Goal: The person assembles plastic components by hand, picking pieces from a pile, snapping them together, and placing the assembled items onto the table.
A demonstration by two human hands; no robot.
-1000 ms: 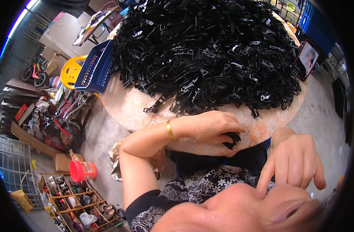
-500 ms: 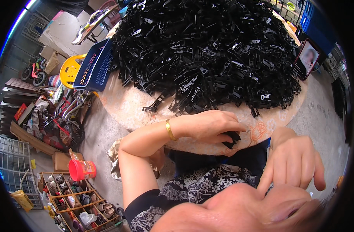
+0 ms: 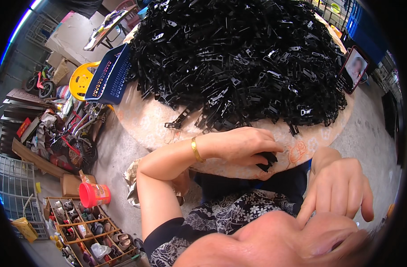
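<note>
A small black clip is pinched at the near edge of the round table, the fingers of the left hand curled shut over it so that only its dark end shows past the fingertips. The hand is laid flat across the tabletop, wrist bent inward, which is judged to steady the piece against the patterned cloth. A gold bangle is worn on that wrist.

The right hand is raised close to the camera, off the table, with fingers hanging down and loosely spread; nothing is seen in its grip (its palm side is hidden, so a small piece cannot be ruled out).

Just beyond the held clip, a great heap of like black parts is piled over most of the table, its near fringe kept within easy reach of both hands. A few strays lie apart from the heap on the bare cloth.

At the table's left rim a blue basket is tilted against a yellow stool. A phone is propped upright at the right. On the floor to the left, a red cup is set beside a wooden tray of oddments.
</note>
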